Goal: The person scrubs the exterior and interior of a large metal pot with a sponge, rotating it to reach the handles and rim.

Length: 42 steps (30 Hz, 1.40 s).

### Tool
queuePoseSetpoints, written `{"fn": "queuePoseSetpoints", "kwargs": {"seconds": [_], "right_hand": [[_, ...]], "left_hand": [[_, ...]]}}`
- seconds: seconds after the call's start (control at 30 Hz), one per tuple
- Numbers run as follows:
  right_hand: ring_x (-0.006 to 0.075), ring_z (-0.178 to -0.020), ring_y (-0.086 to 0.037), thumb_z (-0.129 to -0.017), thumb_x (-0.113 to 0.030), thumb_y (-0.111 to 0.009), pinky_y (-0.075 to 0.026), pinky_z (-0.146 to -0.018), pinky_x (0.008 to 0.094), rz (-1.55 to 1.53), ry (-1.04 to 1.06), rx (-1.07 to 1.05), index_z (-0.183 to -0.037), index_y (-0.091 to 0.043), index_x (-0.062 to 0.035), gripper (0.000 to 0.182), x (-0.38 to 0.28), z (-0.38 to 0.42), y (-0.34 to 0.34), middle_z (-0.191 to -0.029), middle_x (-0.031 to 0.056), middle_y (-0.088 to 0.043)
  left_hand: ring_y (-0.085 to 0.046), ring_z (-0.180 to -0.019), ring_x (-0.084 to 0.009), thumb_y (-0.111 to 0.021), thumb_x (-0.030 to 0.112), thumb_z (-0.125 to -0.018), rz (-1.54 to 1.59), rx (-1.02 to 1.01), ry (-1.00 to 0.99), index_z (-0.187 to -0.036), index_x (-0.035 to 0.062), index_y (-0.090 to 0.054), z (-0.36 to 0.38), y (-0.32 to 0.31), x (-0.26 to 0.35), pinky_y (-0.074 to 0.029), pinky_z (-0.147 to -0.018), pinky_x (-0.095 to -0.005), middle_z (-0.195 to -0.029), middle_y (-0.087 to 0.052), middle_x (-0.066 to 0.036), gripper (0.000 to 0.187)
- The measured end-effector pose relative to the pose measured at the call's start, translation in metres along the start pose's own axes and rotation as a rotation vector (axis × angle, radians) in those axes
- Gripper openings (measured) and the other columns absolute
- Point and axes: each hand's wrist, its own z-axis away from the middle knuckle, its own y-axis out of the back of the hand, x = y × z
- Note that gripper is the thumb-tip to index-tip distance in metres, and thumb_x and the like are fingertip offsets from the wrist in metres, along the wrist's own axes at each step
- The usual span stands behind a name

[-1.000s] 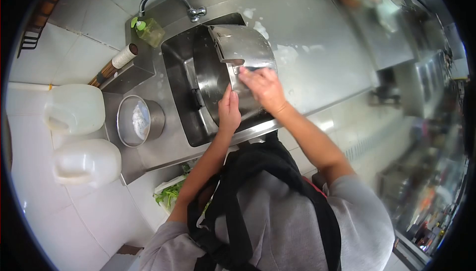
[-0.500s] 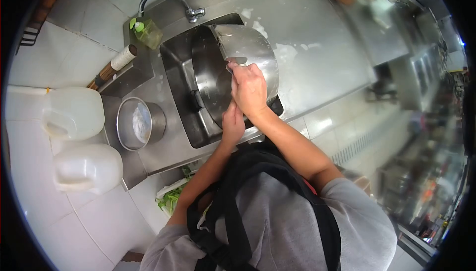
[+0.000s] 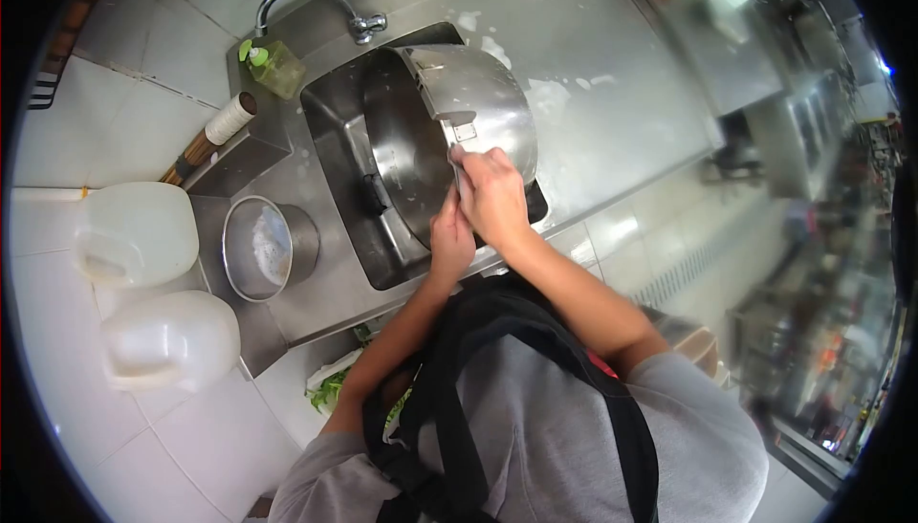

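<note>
The large metal vessel [image 3: 499, 98] leans in the sink [image 3: 330, 112], its opening towards 9 o'clock. Both hands work at its rim, around 5 to 6 o'clock; any shift along that edge would likely call for steadying. The right hand [image 3: 494, 200] arrives from 4 o'clock, wrist bent, fingers curled in; the left hand [image 3: 452, 238], from 7 o'clock, points upward, partly open. What either grips, I cannot tell.

The large round silver vessel [image 3: 502, 88] is smooth, glossy metal; the brushed steel bench [image 3: 631, 74] looks duller; the two whitish jugs are translucent plastic, the grey shirt [image 3: 564, 427] matt cloth.
</note>
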Motion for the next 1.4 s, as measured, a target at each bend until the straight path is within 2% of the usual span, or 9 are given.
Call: {"fn": "queuePoseSetpoints", "kwargs": {"seconds": [0.37, 0.5, 0.67, 0.77, 0.87, 1.03, 1.17, 1.23, 1.4], "right_hand": [[0.0250, -0.088, -0.060, -0.072, -0.002, -0.065, -0.047, -0.082, 0.0385, 0.106, 0.293, -0.126, -0.109, -0.066, -0.0042, 0.037, 0.049, 0.025, 0.015, -0.113, 0.0058, -0.069], [0.0333, -0.087, -0.066, -0.073, 0.006, -0.060, -0.053, -0.079, 0.0423, 0.076, 0.119, -0.079, -0.103, -0.067, -0.0019, 0.031, 0.096, 0.006, 0.055, -0.092, 0.0146, -0.070], [0.0344, -0.111, -0.061, -0.078, 0.002, -0.062, -0.049, -0.095, 0.0414, -0.123, 0.248, -0.047, -0.116, -0.062, 0.0006, 0.038, 0.108, -0.044, 0.036, -0.123, 0.0178, -0.062], [0.0346, -0.133, -0.044, -0.083, -0.004, -0.062, -0.038, -0.108, 0.0442, -0.215, 0.393, -0.318, -0.129, -0.055, -0.0011, 0.047, 0.116, -0.037, 0.034, -0.144, 0.0178, -0.045], [0.0337, -0.141, -0.032, -0.088, -0.012, -0.060, -0.029, -0.113, 0.0463, -0.179, 0.482, -0.566, -0.137, -0.049, -0.0027, 0.051, 0.159, -0.058, 0.038, -0.152, 0.0150, -0.036], [0.0290, -0.141, -0.034, -0.087, -0.007, -0.057, -0.029, -0.114, 0.0441, -0.347, 0.728, -0.635, -0.137, -0.049, -0.0066, 0.051, 0.132, -0.128, 0.003, -0.151, 0.0096, -0.039], [0.0280, -0.140, -0.036, -0.085, -0.004, -0.056, -0.030, -0.114, 0.0447, -0.351, 0.805, -0.703, -0.137, -0.050, -0.0075, 0.052, 0.158, -0.132, 0.005, -0.150, 0.0070, -0.040], [0.0293, -0.137, -0.039, -0.083, -0.005, -0.057, -0.033, -0.110, 0.0450, -0.334, 0.778, -0.625, -0.137, -0.049, -0.0082, 0.054, 0.167, -0.130, 0.002, -0.151, 0.0057, -0.039], [0.0283, -0.134, -0.041, -0.086, -0.015, -0.061, -0.035, -0.104, 0.0445, -0.181, 0.639, -0.553, -0.139, -0.048, -0.0092, 0.055, 0.143, -0.117, 0.004, -0.153, 0.0037, -0.037]], "left_hand": [[-0.066, -0.084, -0.0164, -0.048, 0.012, -0.099, -0.057, -0.046, 0.131, -0.132, -0.0062, -0.051, 0.004, 0.009, -0.006, -0.051, -0.077, -0.0305, -0.099, -0.069, -0.018, 0.037], [-0.061, -0.079, -0.0124, -0.051, 0.015, -0.099, -0.069, -0.126, 0.164, -0.129, -0.0066, -0.054, -0.005, 0.022, -0.013, -0.050, -0.076, -0.0259, -0.087, -0.067, -0.011, 0.037], [-0.060, -0.111, -0.0274, -0.037, 0.040, -0.104, 0.471, 0.088, 0.346, -0.147, 0.0005, -0.036, -0.086, 0.030, 0.060, -0.048, -0.091, -0.0376, -0.130, -0.059, -0.016, 0.058], [-0.058, -0.111, -0.0217, -0.041, 0.044, -0.101, 0.281, 0.337, 0.333, -0.146, -0.0010, -0.036, -0.140, 0.020, 0.106, -0.049, -0.089, -0.0341, -0.123, -0.061, -0.016, 0.064], [-0.056, -0.116, -0.0406, -0.036, 0.032, -0.101, -0.640, 0.281, 0.344, -0.139, -0.0062, -0.040, -0.173, 0.001, 0.090, -0.045, -0.095, -0.0433, -0.120, -0.058, -0.030, 0.054], [-0.063, -0.095, -0.0411, -0.038, 0.031, -0.102, -0.676, 0.231, 0.335, -0.118, 0.0006, -0.059, -0.167, 0.007, 0.090, -0.047, -0.086, -0.0436, -0.110, -0.065, -0.023, 0.040], [-0.062, -0.078, -0.0190, -0.037, 0.032, -0.103, -0.622, 0.266, 0.375, -0.116, -0.0013, -0.059, -0.170, 0.010, 0.081, -0.050, -0.074, -0.0337, -0.100, -0.068, -0.014, 0.041], [-0.058, -0.106, -0.0432, -0.035, 0.030, -0.103, -0.545, 0.247, 0.427, -0.114, -0.0008, -0.058, -0.171, 0.005, 0.095, -0.044, -0.090, -0.0463, -0.107, -0.064, -0.024, 0.040], [-0.058, -0.106, -0.0429, -0.035, 0.033, -0.103, -0.570, 0.253, 0.430, -0.113, -0.0003, -0.058, -0.172, 0.005, 0.093, -0.044, -0.090, -0.0460, -0.107, -0.064, -0.024, 0.042]]}}
